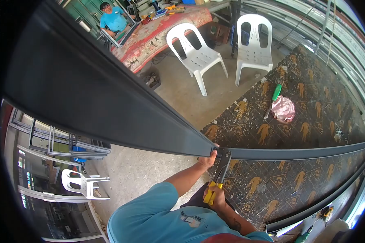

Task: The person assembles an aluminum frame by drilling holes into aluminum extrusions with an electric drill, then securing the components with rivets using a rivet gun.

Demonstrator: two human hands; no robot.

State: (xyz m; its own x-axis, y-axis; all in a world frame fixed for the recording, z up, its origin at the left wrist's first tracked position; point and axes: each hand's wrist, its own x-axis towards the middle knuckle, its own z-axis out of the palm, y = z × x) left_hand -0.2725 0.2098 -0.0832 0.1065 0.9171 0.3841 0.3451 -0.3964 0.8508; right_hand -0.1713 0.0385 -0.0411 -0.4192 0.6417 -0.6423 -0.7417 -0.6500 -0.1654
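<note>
My left hand (207,160) is closed around the near end of a wide dark grey metal profile (109,109), which slants up past the left of my view. This end sits right at a second, narrower dark grey profile (296,154) lying across the patterned table (263,178). In my right hand (218,197) is a yellow-handled hand tool (210,196), its long grey metal arms reaching up to the corner where the profiles meet. The head of the tool overlaps that corner. My right fingers are wrapped around the handles.
A green-handled screwdriver (276,92) lies beside a crumpled pink cloth (283,109) on the table. Another dark profile (324,202) runs along the near right edge. Beyond stand white plastic chairs (198,58) and a red-covered bench (162,34), with a seated person (117,20) behind it.
</note>
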